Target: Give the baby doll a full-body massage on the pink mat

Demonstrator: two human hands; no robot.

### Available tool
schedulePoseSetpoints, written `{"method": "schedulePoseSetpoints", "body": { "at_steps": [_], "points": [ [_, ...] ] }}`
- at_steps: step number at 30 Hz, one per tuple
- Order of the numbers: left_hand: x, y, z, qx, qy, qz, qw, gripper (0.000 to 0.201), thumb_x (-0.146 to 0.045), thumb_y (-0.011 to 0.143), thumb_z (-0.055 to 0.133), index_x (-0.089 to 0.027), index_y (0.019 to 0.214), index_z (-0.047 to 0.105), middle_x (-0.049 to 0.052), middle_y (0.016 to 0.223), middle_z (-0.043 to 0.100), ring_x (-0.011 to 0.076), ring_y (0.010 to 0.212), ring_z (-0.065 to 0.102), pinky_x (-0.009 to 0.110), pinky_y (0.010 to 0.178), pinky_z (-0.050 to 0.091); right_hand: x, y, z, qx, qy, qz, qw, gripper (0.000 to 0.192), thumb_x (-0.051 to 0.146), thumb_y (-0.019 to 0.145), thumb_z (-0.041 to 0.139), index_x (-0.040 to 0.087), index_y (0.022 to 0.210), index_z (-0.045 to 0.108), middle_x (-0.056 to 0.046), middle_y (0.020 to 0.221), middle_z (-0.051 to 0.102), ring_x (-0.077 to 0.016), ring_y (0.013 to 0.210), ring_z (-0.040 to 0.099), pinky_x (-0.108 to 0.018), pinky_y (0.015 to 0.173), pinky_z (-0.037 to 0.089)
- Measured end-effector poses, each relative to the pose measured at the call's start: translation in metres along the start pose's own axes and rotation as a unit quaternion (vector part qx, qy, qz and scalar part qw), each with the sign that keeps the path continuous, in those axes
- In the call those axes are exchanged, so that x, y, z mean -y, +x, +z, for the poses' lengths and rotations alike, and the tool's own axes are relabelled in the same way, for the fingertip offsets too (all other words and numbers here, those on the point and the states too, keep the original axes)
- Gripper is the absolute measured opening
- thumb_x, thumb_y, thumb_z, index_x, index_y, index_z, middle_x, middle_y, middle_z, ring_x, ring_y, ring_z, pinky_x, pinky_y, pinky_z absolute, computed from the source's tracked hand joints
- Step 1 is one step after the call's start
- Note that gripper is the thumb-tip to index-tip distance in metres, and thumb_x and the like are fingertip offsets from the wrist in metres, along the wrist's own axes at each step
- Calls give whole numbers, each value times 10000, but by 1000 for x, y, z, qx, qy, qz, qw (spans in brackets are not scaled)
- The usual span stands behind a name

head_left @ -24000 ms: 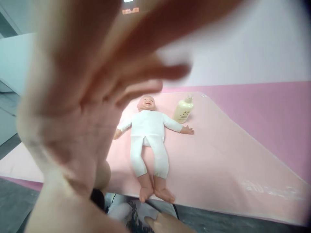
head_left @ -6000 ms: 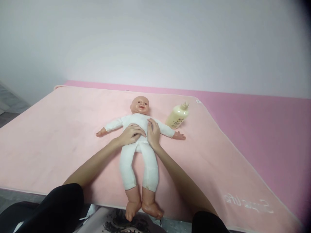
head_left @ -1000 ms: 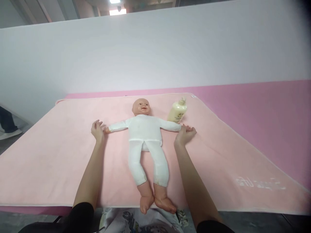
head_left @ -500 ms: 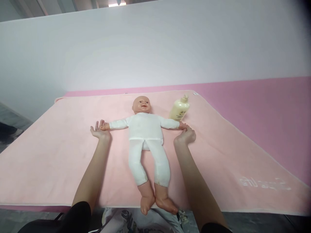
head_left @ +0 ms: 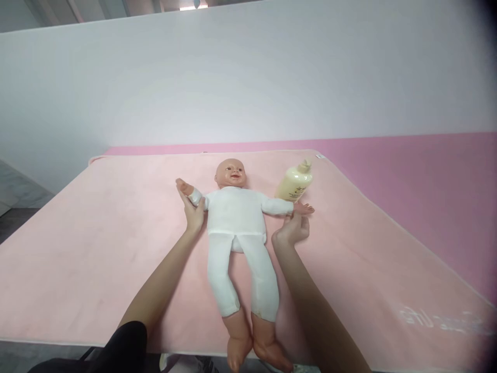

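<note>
Left hand (head_left: 193,213) has its fingers wrapped round the doll (head_left: 236,217)'s raised arm; right hand (head_left: 292,229) loosely curled under the other wrist, lotion bottle (head_left: 294,184) just beyond.

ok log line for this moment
left hand: holds doll arm, raised | right hand: at doll's other arm, grip unclear | bottle: lying by doll | blanket: under doll

Plain white wall (head_left: 248,77), pink padded table (head_left: 427,176), grey floor (head_left: 15,217), ceiling light (head_left: 193,6)
</note>
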State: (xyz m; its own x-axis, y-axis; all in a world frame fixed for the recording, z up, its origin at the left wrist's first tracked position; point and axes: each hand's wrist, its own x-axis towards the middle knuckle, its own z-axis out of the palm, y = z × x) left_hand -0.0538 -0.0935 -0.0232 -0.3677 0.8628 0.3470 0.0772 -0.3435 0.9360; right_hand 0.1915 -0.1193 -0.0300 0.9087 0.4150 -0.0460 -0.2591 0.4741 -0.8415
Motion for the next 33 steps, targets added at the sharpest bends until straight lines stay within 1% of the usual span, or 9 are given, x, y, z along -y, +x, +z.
{"method": "schedulePoseSetpoints", "body": {
  "at_steps": [3, 7, 11, 14, 18, 21, 25, 29, 33],
  "points": [
    [-1, -4, 3, 59, 74, 73, 993, 791, -294, 865, 570, -279, 1521, 128, 72, 1555, 308, 213, 1406, 353, 339, 1142, 321, 3, -9, -1, 60, -22, -29, 998, 607, 329, 767, 603, 158, 1328, 445, -112, 1495, 387, -205, 1343, 440, -375, 1092, 412],
    [3, -4, 1, 124, 143, 133, 973, 657, -184, 890, 455, -280, 1503, 238, 51, 1537, 348, 213, 1422, 322, 396, 1169, 290, 5, -16, -3, 134, -95, -129, 978, 839, 305, 757, 652, 208, 1467, 216, -114, 1586, 188, -192, 1412, 334, -411, 1117, 376],
    [5, -5, 0, 176, 217, 160, 947, 679, -52, 830, 394, -305, 1459, 355, 32, 1555, 305, 222, 1431, 298, 440, 1168, 301, -2, -14, -5, 151, -141, -152, 967, 856, 337, 777, 628, 217, 1478, 151, -152, 1574, 191, -230, 1374, 395, -451, 1039, 452],
    [4, -8, 2, 199, 252, 186, 929, 695, -4, 807, 355, -322, 1421, 424, 21, 1541, 325, 227, 1433, 290, 472, 1167, 300, -12, -13, -7, 157, -188, -210, 947, 782, 290, 796, 583, 210, 1480, 212, -147, 1510, 336, -229, 1324, 453, -449, 1038, 445],
    [5, -10, 4, 193, 299, 209, 911, 665, 11, 818, 328, -312, 1377, 490, 38, 1527, 342, 247, 1430, 284, 510, 1153, 304, -21, -15, -8, 271, -287, -368, 842, 513, 137, 818, 416, 244, 1299, 560, -86, 1249, 613, -211, 1171, 562, -431, 1001, 447],
    [4, -9, 5, 190, 338, 208, 898, 653, 11, 830, 331, -307, 1376, 496, 61, 1503, 372, 257, 1409, 313, 496, 1142, 320, -22, -16, -7, 346, -342, -437, 756, 548, 35, 771, 348, 283, 1115, 694, -50, 1124, 674, -200, 1079, 578, -410, 946, 444],
    [-4, -7, 7, 210, 386, 198, 876, 604, -11, 840, 363, -299, 1341, 538, 93, 1419, 461, 289, 1356, 369, 490, 1097, 369, -16, -15, -3, 389, -372, -464, 704, 595, -32, 714, 378, 310, 1057, 723, -25, 1075, 698, -197, 1030, 549, -372, 886, 418],
    [-6, -8, 4, 209, 387, 207, 874, 558, -49, 857, 382, -293, 1334, 537, 102, 1351, 495, 266, 1289, 422, 470, 1081, 383, -11, -14, -2, 408, -373, -448, 703, 589, -33, 696, 385, 310, 1030, 730, -18, 1048, 701, -196, 996, 548, -373, 886, 417],
    [-4, -13, -2, 204, 333, 197, 899, 604, -44, 836, 371, -276, 1385, 470, 94, 1353, 476, 228, 1275, 429, 422, 1089, 384, -9, -18, -5, 381, -331, -382, 774, 572, 13, 682, 377, 253, 1095, 691, -40, 1072, 689, -202, 1028, 577, -400, 936, 444]
  ]
}}
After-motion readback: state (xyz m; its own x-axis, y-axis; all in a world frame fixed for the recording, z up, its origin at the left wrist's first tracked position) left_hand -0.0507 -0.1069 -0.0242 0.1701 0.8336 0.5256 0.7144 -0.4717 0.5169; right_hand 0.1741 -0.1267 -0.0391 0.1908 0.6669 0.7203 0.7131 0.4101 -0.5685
